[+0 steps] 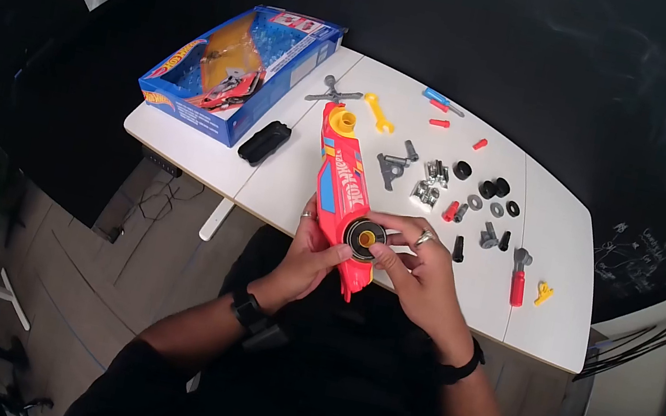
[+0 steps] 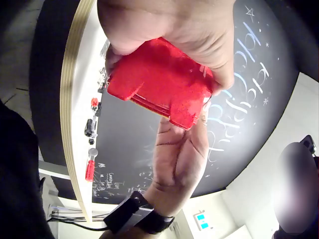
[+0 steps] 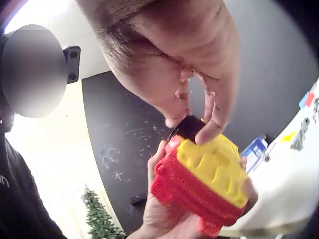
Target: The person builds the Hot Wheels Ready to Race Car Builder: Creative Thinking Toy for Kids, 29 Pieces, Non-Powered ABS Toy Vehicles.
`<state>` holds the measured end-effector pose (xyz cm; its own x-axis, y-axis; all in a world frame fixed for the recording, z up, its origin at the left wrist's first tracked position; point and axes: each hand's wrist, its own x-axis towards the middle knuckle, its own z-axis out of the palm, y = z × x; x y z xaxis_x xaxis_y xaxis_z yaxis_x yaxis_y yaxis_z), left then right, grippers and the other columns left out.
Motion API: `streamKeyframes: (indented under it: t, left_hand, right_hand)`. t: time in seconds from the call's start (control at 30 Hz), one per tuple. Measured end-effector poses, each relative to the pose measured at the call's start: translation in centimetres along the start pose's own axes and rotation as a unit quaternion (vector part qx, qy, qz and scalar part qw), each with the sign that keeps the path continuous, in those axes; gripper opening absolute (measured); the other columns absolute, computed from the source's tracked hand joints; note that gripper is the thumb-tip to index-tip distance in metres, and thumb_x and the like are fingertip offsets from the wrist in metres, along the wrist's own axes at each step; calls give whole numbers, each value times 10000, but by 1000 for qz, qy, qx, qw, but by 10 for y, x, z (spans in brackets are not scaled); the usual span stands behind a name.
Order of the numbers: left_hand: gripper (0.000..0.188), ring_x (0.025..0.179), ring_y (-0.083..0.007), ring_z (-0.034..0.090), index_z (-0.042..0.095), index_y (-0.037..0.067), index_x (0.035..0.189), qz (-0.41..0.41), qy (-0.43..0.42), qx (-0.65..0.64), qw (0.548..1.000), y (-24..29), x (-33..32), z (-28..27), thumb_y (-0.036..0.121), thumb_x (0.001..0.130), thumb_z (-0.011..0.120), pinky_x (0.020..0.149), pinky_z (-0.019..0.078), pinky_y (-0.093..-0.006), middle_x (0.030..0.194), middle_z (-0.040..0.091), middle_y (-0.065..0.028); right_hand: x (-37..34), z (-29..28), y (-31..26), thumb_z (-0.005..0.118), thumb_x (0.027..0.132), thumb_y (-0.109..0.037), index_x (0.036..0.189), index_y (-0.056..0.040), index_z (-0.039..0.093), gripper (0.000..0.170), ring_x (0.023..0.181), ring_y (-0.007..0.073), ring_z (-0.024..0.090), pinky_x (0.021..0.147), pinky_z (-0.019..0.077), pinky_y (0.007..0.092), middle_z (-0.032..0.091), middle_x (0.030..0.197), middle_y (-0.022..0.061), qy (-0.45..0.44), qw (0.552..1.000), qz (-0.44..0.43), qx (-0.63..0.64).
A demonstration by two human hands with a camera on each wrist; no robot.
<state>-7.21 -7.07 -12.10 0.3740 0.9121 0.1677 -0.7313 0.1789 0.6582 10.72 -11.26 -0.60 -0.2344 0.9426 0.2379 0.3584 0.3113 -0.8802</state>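
Fingers, left hand (image 1: 309,250): curled round the edge of the car (image 1: 341,176), thumb laid over the front beside the wheel. Fingers, right hand (image 1: 423,264): bent, with the black wheel (image 1: 351,239) pinched between thumb and fingers. Gaps between fingertips: filled by the parts held. One dark band worn on each wrist.

Car, red, yellow and blue: held up over the near edge of the table (image 1: 562,248), tilted, far end aimed toward 12 o'clock. Wheel: set round a yellow hub (image 1: 366,239) at the near end. Second yellow hub, bare: seen at the far end.

Laid on the table, positions read from the car:
- 4 o'clock: red-handled tool (image 1: 518,287); small yellow part (image 1: 544,293) just beside it.
- 3 o'clock: grey rings (image 1: 475,203).
- 2 o'clock: chrome parts (image 1: 424,194); loose black wheels (image 1: 462,170).
- 10 o'clock: black tray (image 1: 264,142).
- 12 o'clock: yellow wrench (image 1: 377,111); grey cross-shaped part (image 1: 332,93).
- Between 10 and 11 o'clock: blue box (image 1: 289,80), windowed.
- 1 o'clock: blue-handled screwdriver (image 1: 437,96).

Beyond the table: blackboard (image 1: 489,31), chalk-marked.
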Motion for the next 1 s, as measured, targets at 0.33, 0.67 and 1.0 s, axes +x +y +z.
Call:
streamKeyframes:
  t: [0.33,0.67,1.0]
  left_hand:
    - [1066,1471,-219,378,66,128,1632,17,-26,44,999,2,-2,0,42,856,792,1230,345,-433,1545,342,-81]
    - [883,1302,-215,546,170,119,1599,-6,49,68,997,-3,-8,2,16,907,708,1119,477,-411,1397,494,-105]
    - [764,1334,-266,556,302,65,1519,38,24,142,989,-13,-6,-9,266,924,737,1150,448,-455,1431,522,-148]
  right_hand:
    - [-4,14,32,741,981,-114,1106,10,686,184,884,80,706,703,601,236,736,973,64,72,970,77,220]
    - [-4,34,36,740,984,-121,1061,-5,717,141,835,78,699,652,578,226,747,940,56,99,957,78,262]
    - [-11,32,52,743,978,-116,1074,2,720,154,819,59,644,647,539,222,733,922,27,118,970,45,207]
